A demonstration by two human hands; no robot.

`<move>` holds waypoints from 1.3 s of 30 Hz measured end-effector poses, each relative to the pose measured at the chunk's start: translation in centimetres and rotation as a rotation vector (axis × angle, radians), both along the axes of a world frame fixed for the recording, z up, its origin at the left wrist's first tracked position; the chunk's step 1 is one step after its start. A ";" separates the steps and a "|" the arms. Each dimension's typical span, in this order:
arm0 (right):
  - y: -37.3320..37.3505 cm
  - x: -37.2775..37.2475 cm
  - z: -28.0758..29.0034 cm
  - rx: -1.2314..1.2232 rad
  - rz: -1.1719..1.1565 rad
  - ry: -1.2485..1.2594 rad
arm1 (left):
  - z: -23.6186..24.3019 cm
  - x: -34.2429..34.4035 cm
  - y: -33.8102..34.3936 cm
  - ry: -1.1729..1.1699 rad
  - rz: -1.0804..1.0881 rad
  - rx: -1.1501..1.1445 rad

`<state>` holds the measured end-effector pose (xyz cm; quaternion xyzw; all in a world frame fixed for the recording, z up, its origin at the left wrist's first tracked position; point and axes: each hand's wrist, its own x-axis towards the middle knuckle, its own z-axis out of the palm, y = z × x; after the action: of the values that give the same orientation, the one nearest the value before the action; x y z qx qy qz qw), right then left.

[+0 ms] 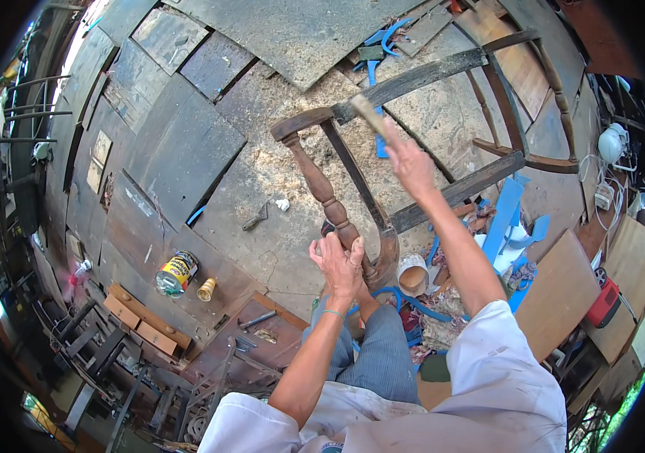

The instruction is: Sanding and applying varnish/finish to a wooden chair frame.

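Observation:
A dark wooden chair frame [422, 80] with turned legs lies on its side in front of me. Its nearest turned leg [315, 181] slants down toward my knees. My left hand [337, 264] is closed around the lower part of this leg. My right hand [411, 164] grips a short, flat wooden stick [369, 115], slightly blurred, with its far end over the frame's long upper rail. I cannot tell whether the stick touches the rail. My fingers hide its near end.
Sawdust and wooden boards [186, 128] cover the floor. A jar with a yellow label [177, 273] and a striped cup [206, 289] stand left. To the right are a white tub [413, 275], blue strips [505, 219], scraps and a red case [603, 300].

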<state>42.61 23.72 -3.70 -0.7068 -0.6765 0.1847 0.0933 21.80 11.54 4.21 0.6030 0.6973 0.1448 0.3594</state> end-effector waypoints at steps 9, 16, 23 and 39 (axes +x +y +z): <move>1.2 -3.3 0.5 -0.169 -0.105 0.095 | -0.1 0.5 0.0 -0.031 -0.018 -0.023; -1.3 -4.8 0.9 0.054 -0.207 0.270 | 0.4 0.6 0.2 -0.067 0.036 -0.017; 6.8 -4.7 1.4 -0.075 -0.214 0.258 | 0.0 1.8 -0.2 -0.068 -0.010 0.016; 1.0 -4.2 0.6 -0.041 -0.107 0.229 | -0.4 1.5 -0.2 -0.037 -0.003 0.071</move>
<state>38.41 24.71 -3.08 -0.7179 -0.6189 0.2725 0.1651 23.30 11.38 3.79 0.6135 0.6841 0.1802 0.3508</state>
